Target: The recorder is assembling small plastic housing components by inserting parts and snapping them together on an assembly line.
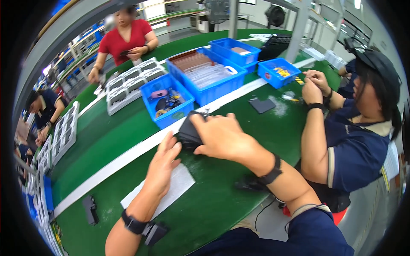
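**Black part [189,134] gripped in your right hand [223,135]**

Your right fingers are clamped on the black part, with the thumb low on the near side and the others reaching over the top. The part is beside the white strip [113,173] that crosses the green worktop [222,192]; you cannot tell here whether it rests on the surface or is lifted. Your left hand [158,170] is just to the left of it, fingers bent and slightly apart, partly over a white sheet [181,181]; contact with the part is unclear. Just beyond the part stands a blue bin [176,114] of mixed small pieces, next to a larger blue bin [222,88]. To your right, a flat black piece [262,105] lies near a co-worker's hands [315,84]. To your left lies a black block [90,209].
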### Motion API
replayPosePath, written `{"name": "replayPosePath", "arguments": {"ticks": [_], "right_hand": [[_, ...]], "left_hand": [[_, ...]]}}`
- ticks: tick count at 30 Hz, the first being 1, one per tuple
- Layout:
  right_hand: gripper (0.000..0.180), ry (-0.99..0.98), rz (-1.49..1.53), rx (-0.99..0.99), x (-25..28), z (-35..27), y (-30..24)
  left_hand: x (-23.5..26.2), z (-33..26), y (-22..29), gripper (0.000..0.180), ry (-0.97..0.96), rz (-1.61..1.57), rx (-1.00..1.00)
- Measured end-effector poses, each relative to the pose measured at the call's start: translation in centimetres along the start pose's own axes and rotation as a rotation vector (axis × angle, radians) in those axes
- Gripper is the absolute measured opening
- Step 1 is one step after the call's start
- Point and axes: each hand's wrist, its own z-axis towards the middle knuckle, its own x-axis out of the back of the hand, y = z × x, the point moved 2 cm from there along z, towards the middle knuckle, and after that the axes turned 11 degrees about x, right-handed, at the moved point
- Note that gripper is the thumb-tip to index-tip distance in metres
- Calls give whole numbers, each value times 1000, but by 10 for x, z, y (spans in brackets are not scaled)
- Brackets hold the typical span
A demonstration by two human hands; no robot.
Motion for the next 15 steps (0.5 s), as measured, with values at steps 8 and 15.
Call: {"name": "replayPosePath", "arguments": {"ticks": [8, 15], "right_hand": [[94, -63, -112, 90, -26, 32, 4], [87, 43, -11, 147, -31, 19, 4]], "left_hand": [[47, -46, -19, 70, 40, 3, 80], [70, -54, -33, 49, 81, -105, 62]]}}
